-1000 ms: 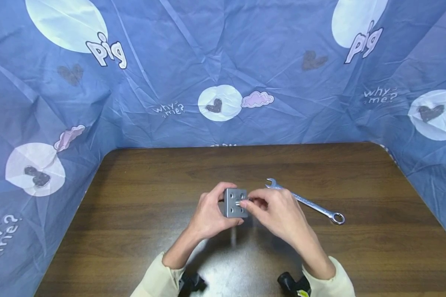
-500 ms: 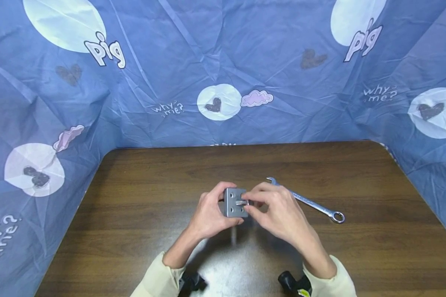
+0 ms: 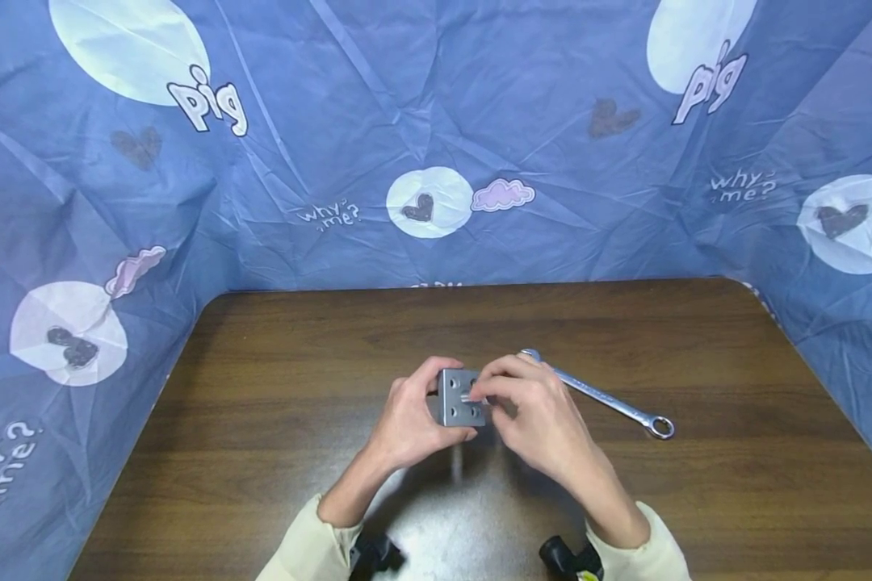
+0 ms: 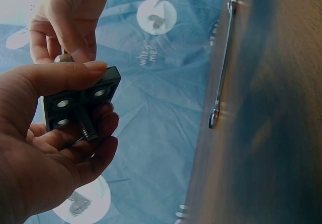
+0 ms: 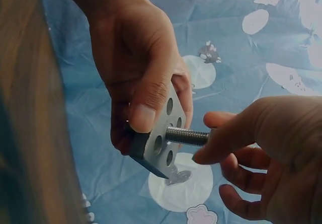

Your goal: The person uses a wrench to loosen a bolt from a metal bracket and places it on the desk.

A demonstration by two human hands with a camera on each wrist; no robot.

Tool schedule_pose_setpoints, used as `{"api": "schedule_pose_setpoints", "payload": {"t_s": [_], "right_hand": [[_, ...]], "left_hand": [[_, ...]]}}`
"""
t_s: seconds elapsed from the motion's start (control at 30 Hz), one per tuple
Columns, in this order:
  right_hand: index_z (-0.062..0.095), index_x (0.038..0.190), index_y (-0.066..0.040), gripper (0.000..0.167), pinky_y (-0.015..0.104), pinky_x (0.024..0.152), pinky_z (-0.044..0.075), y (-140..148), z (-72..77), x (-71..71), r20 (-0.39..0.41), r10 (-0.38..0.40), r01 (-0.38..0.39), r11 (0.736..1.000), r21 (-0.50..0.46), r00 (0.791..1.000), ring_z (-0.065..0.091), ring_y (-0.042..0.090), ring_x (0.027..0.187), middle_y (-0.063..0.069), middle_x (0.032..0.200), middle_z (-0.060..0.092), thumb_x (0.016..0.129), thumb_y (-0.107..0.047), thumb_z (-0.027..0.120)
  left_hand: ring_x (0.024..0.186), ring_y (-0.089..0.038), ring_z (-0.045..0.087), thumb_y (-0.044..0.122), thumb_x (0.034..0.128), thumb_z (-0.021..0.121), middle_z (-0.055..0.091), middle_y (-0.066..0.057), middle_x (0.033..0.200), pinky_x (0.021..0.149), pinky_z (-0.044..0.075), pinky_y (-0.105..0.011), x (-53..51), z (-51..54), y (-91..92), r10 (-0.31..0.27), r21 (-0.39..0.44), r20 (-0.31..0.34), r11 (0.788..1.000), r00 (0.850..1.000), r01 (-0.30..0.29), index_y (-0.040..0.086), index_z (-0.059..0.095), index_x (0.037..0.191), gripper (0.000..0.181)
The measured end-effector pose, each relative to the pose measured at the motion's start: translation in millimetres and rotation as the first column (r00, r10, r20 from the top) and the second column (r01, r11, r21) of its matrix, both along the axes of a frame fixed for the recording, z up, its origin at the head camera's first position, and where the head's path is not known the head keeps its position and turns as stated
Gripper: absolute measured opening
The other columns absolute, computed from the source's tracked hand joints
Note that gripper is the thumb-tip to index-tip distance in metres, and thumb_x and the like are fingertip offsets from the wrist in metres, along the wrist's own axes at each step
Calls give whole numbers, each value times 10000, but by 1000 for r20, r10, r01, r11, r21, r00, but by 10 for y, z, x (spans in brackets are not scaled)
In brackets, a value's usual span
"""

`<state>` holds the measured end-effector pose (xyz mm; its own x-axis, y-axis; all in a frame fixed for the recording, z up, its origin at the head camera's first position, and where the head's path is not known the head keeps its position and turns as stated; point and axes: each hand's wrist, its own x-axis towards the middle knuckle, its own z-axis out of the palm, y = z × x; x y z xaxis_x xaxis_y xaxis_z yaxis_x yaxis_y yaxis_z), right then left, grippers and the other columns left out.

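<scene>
My left hand [image 3: 407,420] grips a square grey metal block [image 5: 151,151] with several round holes, holding it by its edges above the table. A threaded bolt [image 5: 186,136] runs through the block's middle; in the left wrist view its threaded end [image 4: 87,124] sticks out on the other face. At the opposite end, a hexagonal head [image 4: 64,58] shows beside my right fingers. With thumb and fingers my right hand [image 3: 545,415] pinches the bolt near that head, which the fingers mostly cover in the right wrist view.
A combination wrench [image 3: 610,401] lies on the brown wooden table [image 3: 298,363], to the right of and behind my right hand. Blue printed cloth [image 3: 320,145] hangs around the table's back and sides. Black wrist devices [image 3: 570,557] sit by both sleeves.
My right fingers have shifted about the bolt's end, the index finger reaching over it and the thumb drawing lower. The left hand and the block have stayed in place.
</scene>
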<state>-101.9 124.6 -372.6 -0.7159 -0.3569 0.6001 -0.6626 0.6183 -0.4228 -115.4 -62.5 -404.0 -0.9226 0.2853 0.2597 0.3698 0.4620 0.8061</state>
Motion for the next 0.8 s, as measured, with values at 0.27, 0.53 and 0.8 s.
{"api": "schedule_pose_setpoints", "payload": {"t_s": [0.27, 0.53, 0.8], "right_hand": [[756, 941, -150, 322, 367, 810, 509, 42, 26, 4, 17, 5, -6, 999, 52, 1000, 631, 170, 920, -4, 996, 700, 672, 27, 757], [735, 1015, -148, 357, 258, 655, 498, 71, 63, 2, 216, -127, 112, 990, 81, 968, 610, 65, 726, -53, 828, 699, 768, -383, 838], [750, 829, -152, 165, 181, 527, 352, 49, 78, 20, 229, -145, 120, 986, 120, 963, 414, -22, 560, -109, 605, 549, 838, -313, 785]], "left_hand": [[887, -231, 760, 76, 546, 916, 789, -77, 902, 810, 530, -299, -10, -5, -9, -8, 15, -19, 1000, 1000, 8, 88, 609, 1193, 717], [894, -237, 762, 65, 545, 921, 790, -84, 924, 818, 538, -319, -7, -8, -9, -5, 17, -16, 1000, 1000, 5, 78, 607, 1198, 725], [889, -232, 757, 60, 546, 922, 787, -84, 934, 802, 534, -302, -1, 6, -8, -1, 14, -5, 1000, 1000, 1, 73, 605, 1207, 733]]}}
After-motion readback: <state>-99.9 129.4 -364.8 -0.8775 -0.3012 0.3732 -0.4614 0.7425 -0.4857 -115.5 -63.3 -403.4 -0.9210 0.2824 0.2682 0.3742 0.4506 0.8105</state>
